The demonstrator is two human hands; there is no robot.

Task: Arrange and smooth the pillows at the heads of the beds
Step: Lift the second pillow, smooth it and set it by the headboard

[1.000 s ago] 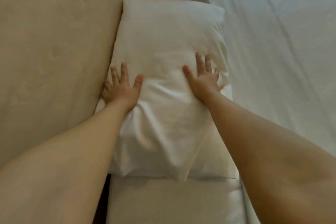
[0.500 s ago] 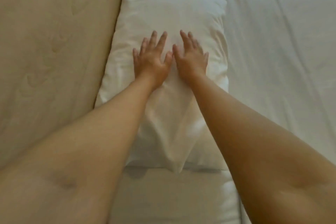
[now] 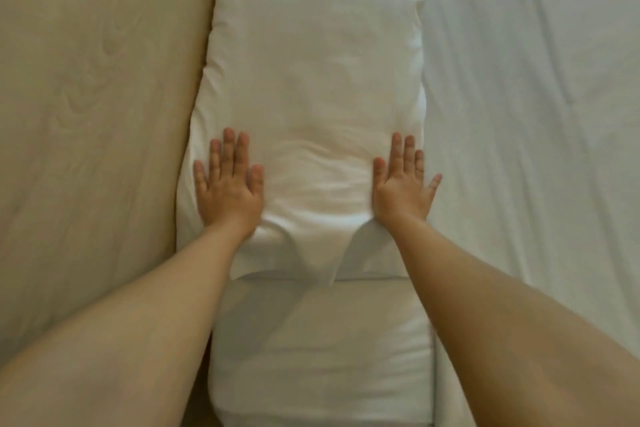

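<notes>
Item: white pillow (image 3: 311, 80), lying lengthwise along the beige padded headboard (image 3: 97, 97), its left long edge pressed against that panel, its right long edge on the white bed sheet (image 3: 536, 114).

Hands: left hand (image 3: 228, 191) flat, palm down, fingers straight and close together, resting on the pillow's near left portion just inside the edge. Right hand (image 3: 403, 187) likewise flat and spread, on the near right portion, little finger splayed out over the pillow's right edge toward the sheet. Neither hand closes on anything; both only press on the fabric (nothing gripped or pinched). The two hands sit well apart, with the pillow's middle bare between them.

Edges and room: the headboard blocks the left side entirely. The sheet to the right is open and unoccupied, with long diagonal creases. The pillow's near short edge overlaps a second white pillow (image 3: 322, 350), which lies nearer the camera between the forearms. The far short edge reaches almost to the top of the view.

Condition: upper two thirds fairly smooth and plump; shallow wrinkles gathered between the hands; a loose triangular fold of the case hangs over the near edge.
</notes>
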